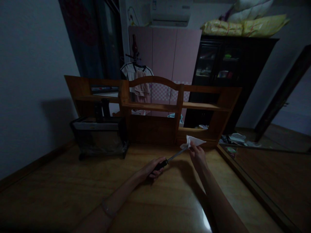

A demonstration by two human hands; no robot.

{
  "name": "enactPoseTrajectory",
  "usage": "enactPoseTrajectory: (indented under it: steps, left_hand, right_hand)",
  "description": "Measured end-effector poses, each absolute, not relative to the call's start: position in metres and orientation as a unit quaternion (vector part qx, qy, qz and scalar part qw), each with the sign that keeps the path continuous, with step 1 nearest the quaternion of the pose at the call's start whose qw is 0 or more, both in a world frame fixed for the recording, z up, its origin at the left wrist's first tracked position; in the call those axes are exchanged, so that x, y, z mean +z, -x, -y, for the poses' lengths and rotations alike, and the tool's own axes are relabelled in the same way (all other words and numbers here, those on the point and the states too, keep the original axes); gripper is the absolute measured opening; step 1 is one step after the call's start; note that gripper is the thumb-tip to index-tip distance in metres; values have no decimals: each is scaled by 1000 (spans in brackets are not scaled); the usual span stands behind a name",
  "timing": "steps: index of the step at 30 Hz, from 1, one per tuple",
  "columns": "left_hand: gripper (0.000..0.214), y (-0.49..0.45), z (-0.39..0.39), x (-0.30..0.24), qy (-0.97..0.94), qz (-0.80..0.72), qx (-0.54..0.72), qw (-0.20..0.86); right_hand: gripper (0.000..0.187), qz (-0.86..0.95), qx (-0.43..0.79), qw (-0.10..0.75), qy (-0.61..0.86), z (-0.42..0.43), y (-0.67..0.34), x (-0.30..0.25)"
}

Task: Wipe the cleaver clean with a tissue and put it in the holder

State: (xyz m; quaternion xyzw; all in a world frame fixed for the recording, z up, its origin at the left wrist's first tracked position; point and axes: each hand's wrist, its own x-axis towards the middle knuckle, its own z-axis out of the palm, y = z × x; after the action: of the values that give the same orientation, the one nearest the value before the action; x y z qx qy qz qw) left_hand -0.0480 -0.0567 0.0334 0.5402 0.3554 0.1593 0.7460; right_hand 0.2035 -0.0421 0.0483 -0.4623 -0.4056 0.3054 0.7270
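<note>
My left hand [153, 169] is closed around the black handle of a slim metal rod [177, 155], which looks like a sharpening steel. The rod points up and to the right, held above the wooden tabletop [155, 200]. At its far end my right hand [198, 153] pinches a white tissue [195, 141] against the metal. The tissue covers the tip, so that end is hidden. One loose corner of the tissue sticks out to the right of my fingers.
A dark box with a see-through front [100, 140] stands at the left, with two black upright things [105, 108] at its top. Along the back runs a wooden shelf unit [153, 106]. A raised wooden edge [243, 173] borders the right side. The room is dim.
</note>
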Motion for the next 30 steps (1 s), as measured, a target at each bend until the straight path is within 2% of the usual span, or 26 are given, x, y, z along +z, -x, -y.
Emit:
enactPoseTrajectory:
  steps: [8,18,24,30]
  left_hand:
    - [61,52,56,34,-496,-339,197,775]
    - [57,51,52,27,-472,-296,230,798]
    - [56,51,51,31,-470,-247,337,778]
    - [42,48,56,37,-473,-196,418,750]
  right_hand:
    - [32,445,461,672,372,55,-151,41]
    - [31,499,455,637,372,61,-151,46]
    - [35,489,478,628,372,61,-145,41]
    - [32,460,537,604,367,64,-139,40]
